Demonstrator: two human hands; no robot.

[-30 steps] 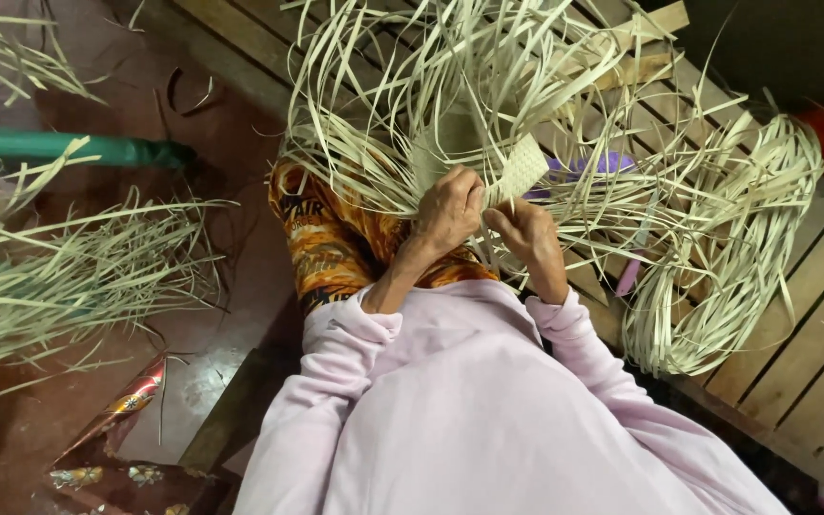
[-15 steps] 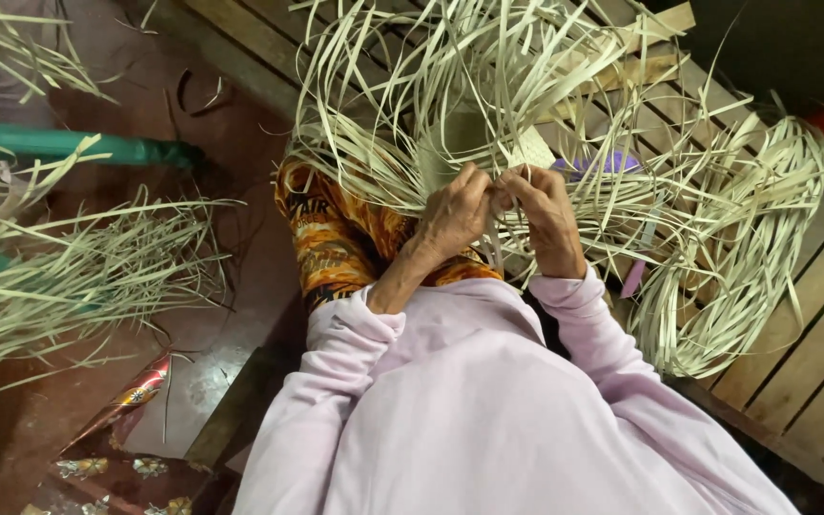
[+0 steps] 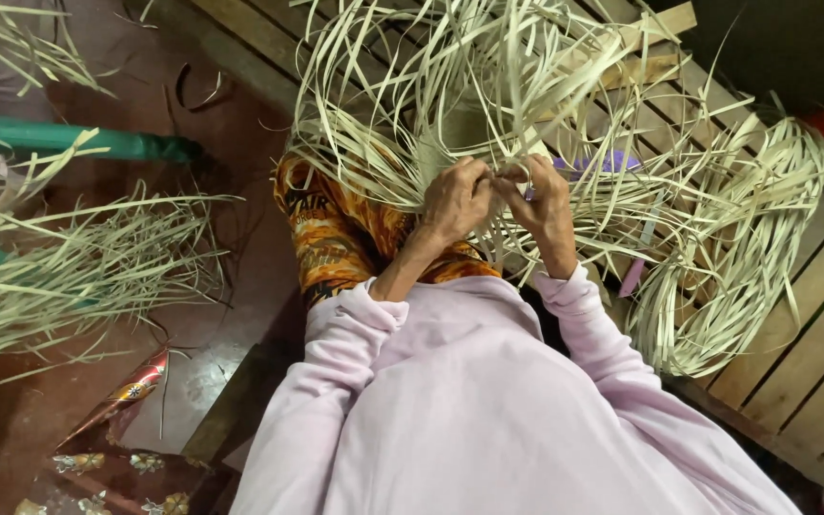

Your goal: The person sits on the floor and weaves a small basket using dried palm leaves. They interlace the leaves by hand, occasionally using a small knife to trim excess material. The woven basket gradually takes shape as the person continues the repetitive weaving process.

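Both hands meet over your lap: your left hand (image 3: 458, 198) and right hand (image 3: 544, 202) are each pinched closed on pale leaf strips (image 3: 488, 114) at the woven piece's edge. Keep the strips flat and taut, clear of the loose coil (image 3: 736, 248) on the slatted wooden floor (image 3: 813, 372).

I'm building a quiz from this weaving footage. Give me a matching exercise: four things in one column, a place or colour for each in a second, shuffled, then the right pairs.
Things:
1. coiled bundle of strips
2. green pipe
3. left hand
4. loose pile of strips

Places or colours:
A. far left, lying across the dark floor
B. pinching pale strips beside the right hand
C. on the wooden slats, at right
D. spread on the floor, below the pipe

Pairs: 1-C, 2-A, 3-B, 4-D
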